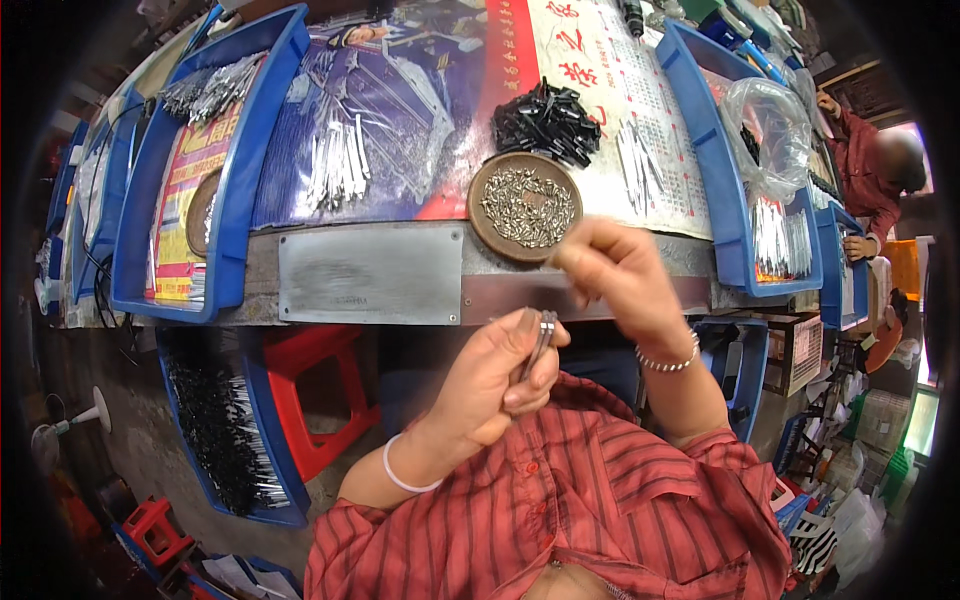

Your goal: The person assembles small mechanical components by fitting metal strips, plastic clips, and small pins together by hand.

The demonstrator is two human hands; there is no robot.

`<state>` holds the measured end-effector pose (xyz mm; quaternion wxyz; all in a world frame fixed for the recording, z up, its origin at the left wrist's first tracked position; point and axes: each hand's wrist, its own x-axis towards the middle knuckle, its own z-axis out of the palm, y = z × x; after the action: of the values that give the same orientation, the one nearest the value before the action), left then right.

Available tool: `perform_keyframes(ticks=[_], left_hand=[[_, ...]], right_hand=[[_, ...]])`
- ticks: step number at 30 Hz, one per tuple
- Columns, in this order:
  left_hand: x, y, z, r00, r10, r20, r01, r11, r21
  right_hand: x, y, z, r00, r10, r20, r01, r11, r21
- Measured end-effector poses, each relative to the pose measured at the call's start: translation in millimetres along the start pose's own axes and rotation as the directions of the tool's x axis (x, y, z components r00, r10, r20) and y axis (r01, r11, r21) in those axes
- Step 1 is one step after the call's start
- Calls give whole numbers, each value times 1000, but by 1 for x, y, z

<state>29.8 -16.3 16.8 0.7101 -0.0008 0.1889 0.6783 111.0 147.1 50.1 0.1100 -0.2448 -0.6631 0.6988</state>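
Note:
My left hand point(490, 375) is closed around a few slim metal rods point(544, 336), their ends sticking up past the thumb. Just above and to the right, my right hand point(622, 282) is slightly blurred, its fingers pinched together near the rim of a round brown dish point(480, 228). Whatever the pinch holds is too small to make out. Many tiny silvery metal pieces point(525, 205) lie in the dish. Behind it sits a heap of short black parts point(546, 120). Silver strips point(340, 165) lie on the table to the left, and a smaller group of strips point(640, 165) to the right.
Blue trays stand on the table at left point(232, 200) and right point(735, 240); a clear plastic bag point(768, 135) lies over the right one. A metal plate point(370, 275) is fixed at the front edge. Below are a red stool point(315, 400) and another blue tray point(290, 500). A co-worker point(868, 180) sits at far right.

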Motion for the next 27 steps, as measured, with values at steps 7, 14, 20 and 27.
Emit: perform_keyframes(ticks=[7,14,20,27], left_hand=[[-11,-6,1,997,17,75,-16,1000,-17],[-23,-10,-3,999,17,30,-17,1000,-3],[-23,-4,-11,1000,7,-11,-7,1000,-20],[-20,-7,-8,999,-47,3,47,999,3]], right_hand=[[107,-28,-73,896,-377,-234,219,834,-506],[209,-15,-109,953,-291,-86,43,410,-911],[226,-15,-110,997,-59,47,57,172,-983],[221,-14,-119,974,-225,31,56,106,-993]])
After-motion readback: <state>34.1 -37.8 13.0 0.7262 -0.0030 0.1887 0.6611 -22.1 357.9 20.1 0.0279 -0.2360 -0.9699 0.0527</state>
